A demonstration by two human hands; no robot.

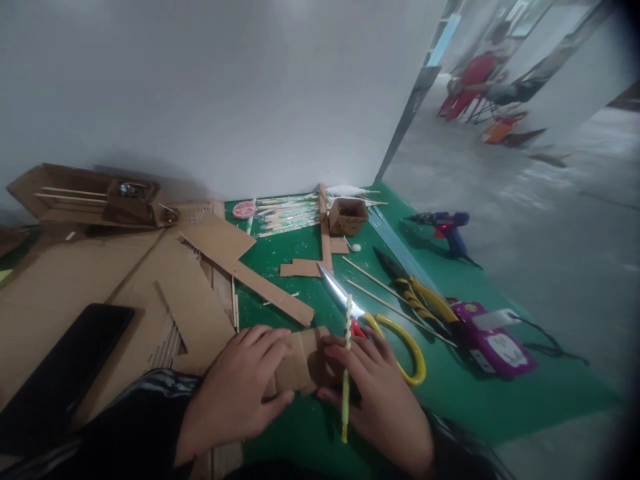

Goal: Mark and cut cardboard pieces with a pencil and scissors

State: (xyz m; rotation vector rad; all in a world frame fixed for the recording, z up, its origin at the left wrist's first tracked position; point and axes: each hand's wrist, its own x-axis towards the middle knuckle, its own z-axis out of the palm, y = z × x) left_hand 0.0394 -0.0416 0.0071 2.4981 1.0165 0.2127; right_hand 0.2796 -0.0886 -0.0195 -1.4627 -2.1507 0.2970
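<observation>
My left hand [250,380] is closed over the left part of a small folded piece of cardboard [300,362], which has crease lines across it. My right hand [373,387] grips the right end of the same piece. A slim yellow pen-like stick [346,393], dark-patterned near its top, is tucked between the right fingers; its exact kind is unclear. Just beyond the right hand lie scissors [407,340] with yellow handles, blades pointing away. A cardboard strip [273,293] lies ahead of the left hand.
Pliers [420,297], thin wooden sticks [385,300], a purple box [495,340] and a blue glue gun [445,230] lie right on the green tabletop [540,400]. Cardboard sheets [135,267] and a black phone [65,367] occupy the left. A small cardboard box [347,217] stands behind. A wall rises beyond.
</observation>
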